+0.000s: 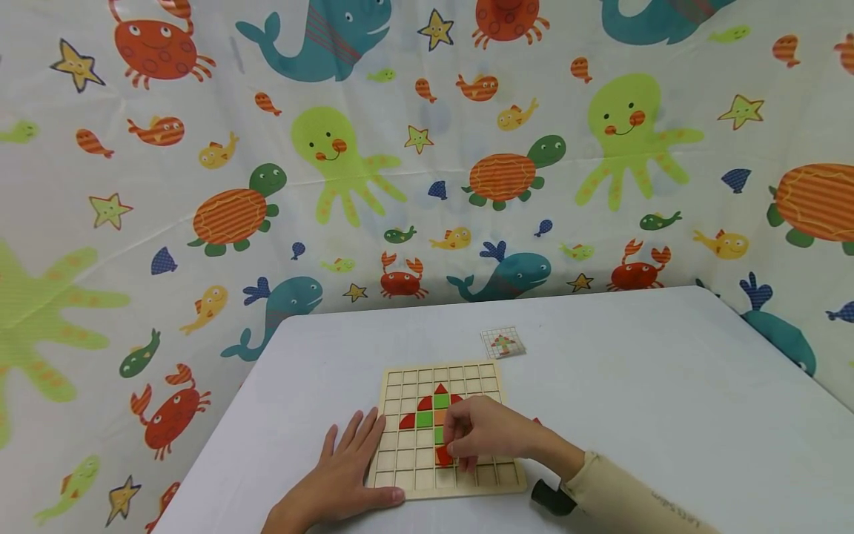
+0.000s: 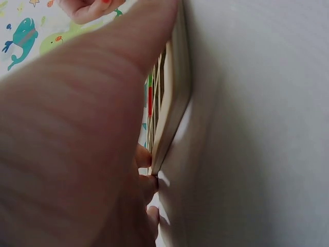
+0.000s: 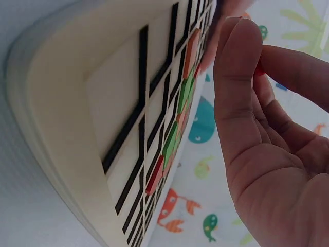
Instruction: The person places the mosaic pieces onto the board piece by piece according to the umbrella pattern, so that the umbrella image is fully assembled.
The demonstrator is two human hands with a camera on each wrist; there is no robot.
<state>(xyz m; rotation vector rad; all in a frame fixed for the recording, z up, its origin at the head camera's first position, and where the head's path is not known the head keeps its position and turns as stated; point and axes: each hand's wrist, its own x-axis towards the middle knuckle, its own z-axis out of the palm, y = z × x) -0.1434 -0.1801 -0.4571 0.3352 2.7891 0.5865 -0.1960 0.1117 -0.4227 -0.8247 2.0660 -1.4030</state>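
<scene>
A wooden grid board (image 1: 400,478) lies on the white table, with red, green and orange tiles set in its squares. Along its left edge rests my left hand (image 1: 340,471), fingers spread and thumb at the near left corner. My right hand (image 1: 487,430) is over the board's right half and pinches a small red tile (image 3: 259,70) between thumb and finger; its shape is mostly hidden. Just by the fingertips, a red tile (image 1: 443,455) sits in the column under a green tile (image 1: 438,435). The right hand covers some squares behind it.
A small pattern card (image 1: 503,342) with a similar tile figure lies beyond the board. Part of another red tile (image 1: 537,420) shows behind the right forearm. A black object (image 1: 552,498) is at the right wrist. A sea-animal cloth (image 1: 414,178) hangs behind the table.
</scene>
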